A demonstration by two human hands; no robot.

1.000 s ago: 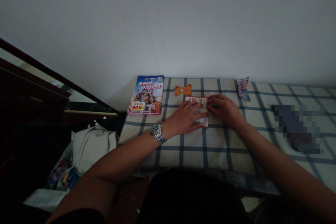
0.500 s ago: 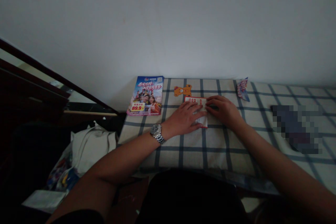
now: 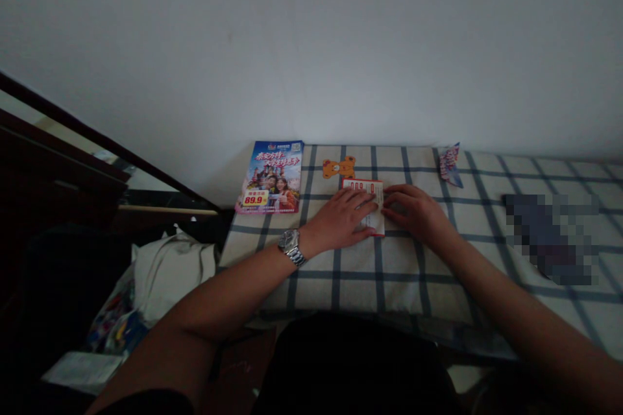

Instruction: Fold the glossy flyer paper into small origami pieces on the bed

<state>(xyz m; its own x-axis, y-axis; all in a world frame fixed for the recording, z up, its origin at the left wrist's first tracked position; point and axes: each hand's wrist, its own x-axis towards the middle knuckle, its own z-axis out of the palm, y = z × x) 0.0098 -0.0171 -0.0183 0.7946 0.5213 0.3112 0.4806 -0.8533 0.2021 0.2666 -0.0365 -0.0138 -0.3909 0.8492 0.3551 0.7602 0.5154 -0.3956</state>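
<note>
Leaflet (image 3: 372,206) — white, red-bordered — on checked cloth (image 3: 399,272), left hand (image 3: 343,220) flat atop, right hand (image 3: 413,211) flat at edge

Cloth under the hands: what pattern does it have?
The cloth is pale cream with a dark blue grid check, clearest in the head view.

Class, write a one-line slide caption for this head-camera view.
Left hand and right hand touch a red-bordered paper on a checked cloth, colourful flyer nearby.
</note>
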